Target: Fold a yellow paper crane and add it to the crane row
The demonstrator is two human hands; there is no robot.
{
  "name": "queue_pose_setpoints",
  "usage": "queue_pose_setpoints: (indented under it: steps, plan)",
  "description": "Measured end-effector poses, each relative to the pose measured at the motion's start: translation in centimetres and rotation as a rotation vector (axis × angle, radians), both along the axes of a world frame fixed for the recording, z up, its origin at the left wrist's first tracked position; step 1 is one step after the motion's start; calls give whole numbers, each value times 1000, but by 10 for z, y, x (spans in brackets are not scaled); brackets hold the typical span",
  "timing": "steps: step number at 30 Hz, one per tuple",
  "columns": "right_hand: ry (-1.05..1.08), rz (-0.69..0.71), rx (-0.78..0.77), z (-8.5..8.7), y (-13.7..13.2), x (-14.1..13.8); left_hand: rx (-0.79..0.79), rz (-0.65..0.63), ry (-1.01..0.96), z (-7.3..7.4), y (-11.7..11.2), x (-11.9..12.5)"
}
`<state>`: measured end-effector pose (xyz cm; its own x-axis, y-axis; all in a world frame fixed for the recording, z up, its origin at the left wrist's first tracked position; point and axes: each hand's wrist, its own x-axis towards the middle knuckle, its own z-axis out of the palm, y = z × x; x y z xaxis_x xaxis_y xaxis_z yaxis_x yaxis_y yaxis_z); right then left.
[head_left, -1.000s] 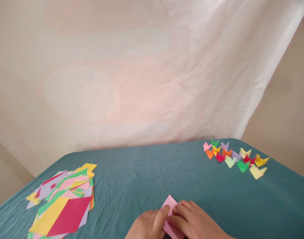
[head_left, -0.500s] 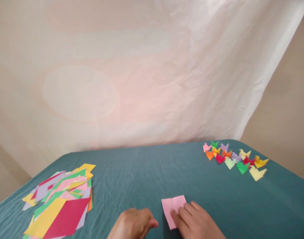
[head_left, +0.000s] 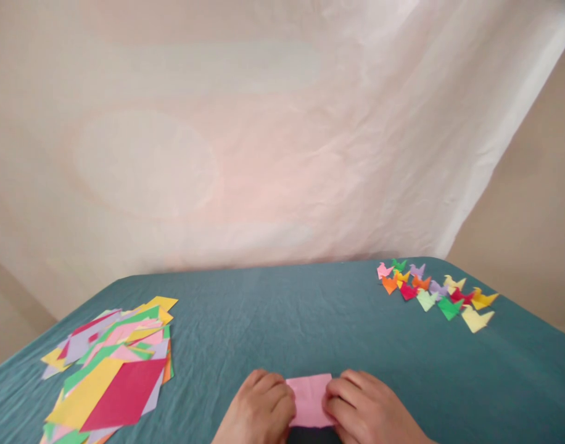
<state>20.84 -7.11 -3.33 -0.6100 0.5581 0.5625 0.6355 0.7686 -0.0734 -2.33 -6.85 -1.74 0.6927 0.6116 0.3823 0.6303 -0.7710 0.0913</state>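
Observation:
A small pink sheet of origami paper [head_left: 309, 399] is held between my two hands at the near edge of the table, with creases across its face. My left hand [head_left: 260, 407] is closed on its left edge, the fingers curled over it. On the opposite side my right hand [head_left: 362, 404] pinches the right edge between thumb and fingers. Both thumbs are mostly hidden. Something dark shows just below the paper, between the hands.
On the left lies a loose pile of coloured paper sheets [head_left: 125, 394]. Several folded paper birds [head_left: 428, 300] stand in rows at the far right. A dark green cloth [head_left: 245, 320] covers the table, and a pale sheet [head_left: 264, 154] hangs behind it.
My left hand has come over to the paper and taken hold of its left edge. The paper has turned straighter, and my right hand has shifted its grip along the right edge.

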Motion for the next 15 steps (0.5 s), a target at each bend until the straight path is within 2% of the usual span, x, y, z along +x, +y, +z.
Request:
queue_pose_setpoints:
  steps: [3, 5, 10, 15]
  plan:
    - [7, 26, -73, 2, 1, 3, -212, 41, -78, 8, -1, 2]
    - [17, 25, -151, 4, 2, 3, -291, 86, -130, 12, -2, 3]
    - [68, -79, -398, 11, 4, 4, -367, 232, -170, 13, -2, 7]
    - [65, -232, -430, 6, 7, 3, -398, 352, -119, 17, -2, 12]
